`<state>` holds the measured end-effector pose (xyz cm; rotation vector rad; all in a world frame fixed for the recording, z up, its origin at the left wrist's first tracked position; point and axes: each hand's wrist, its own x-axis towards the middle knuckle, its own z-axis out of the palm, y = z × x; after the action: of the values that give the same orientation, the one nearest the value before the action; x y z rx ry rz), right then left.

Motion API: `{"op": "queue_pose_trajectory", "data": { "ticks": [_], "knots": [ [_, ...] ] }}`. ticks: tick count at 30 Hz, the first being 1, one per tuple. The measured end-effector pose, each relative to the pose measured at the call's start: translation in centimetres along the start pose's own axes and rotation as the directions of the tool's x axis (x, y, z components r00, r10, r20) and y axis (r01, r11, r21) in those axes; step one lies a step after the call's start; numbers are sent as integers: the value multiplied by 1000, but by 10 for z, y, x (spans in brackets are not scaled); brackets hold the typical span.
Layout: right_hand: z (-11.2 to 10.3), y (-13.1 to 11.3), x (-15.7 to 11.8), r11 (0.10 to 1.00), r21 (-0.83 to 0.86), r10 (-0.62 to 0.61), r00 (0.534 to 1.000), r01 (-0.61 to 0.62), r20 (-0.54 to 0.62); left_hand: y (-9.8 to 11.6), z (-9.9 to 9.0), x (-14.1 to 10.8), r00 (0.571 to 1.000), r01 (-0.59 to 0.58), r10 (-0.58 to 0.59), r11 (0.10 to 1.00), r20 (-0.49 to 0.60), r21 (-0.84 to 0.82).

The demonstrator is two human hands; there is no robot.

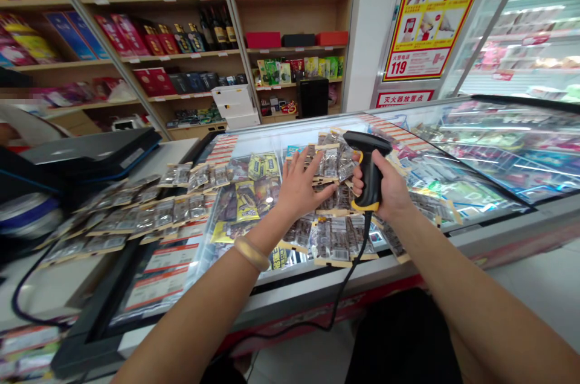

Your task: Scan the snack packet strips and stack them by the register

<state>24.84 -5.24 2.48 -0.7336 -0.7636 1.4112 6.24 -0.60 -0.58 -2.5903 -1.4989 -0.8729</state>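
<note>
My right hand point(388, 189) grips a black and yellow barcode scanner point(368, 168) by its handle, head tilted toward the left. Its black cable point(348, 278) hangs down over the freezer's front edge. My left hand point(299, 186) lies flat, fingers spread, on small clear snack packets point(333, 238) spread over the glass lid of a chest freezer point(493, 224). A gold bracelet point(251, 253) sits on my left wrist. More packets point(145, 215) in rows cover the lid and counter to the left.
A black laptop-like device point(97, 153) sits on the counter at left, with a dark cable point(22, 293) trailing below. Wooden shelves point(181, 55) of boxed goods and bottles stand behind. A red-and-yellow poster point(435, 9) hangs at right, beside a lit cooler point(534, 34).
</note>
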Motion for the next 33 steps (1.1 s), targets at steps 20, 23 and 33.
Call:
{"op": "queue_pose_trajectory", "data": {
  "ticks": [20,23,33],
  "knots": [
    [146,105,1,922,-126,386,886,-365,259,-175,-108,-98,709,669,-699,621,-98,409],
    [145,118,-1,880,-183,473,847,-439,241,-179,-106,-101,715,634,-699,646,-5,425],
    [131,124,-9,840,-283,534,794,-462,290,-181,-116,-101,764,641,-623,762,-170,90]
  ]
}}
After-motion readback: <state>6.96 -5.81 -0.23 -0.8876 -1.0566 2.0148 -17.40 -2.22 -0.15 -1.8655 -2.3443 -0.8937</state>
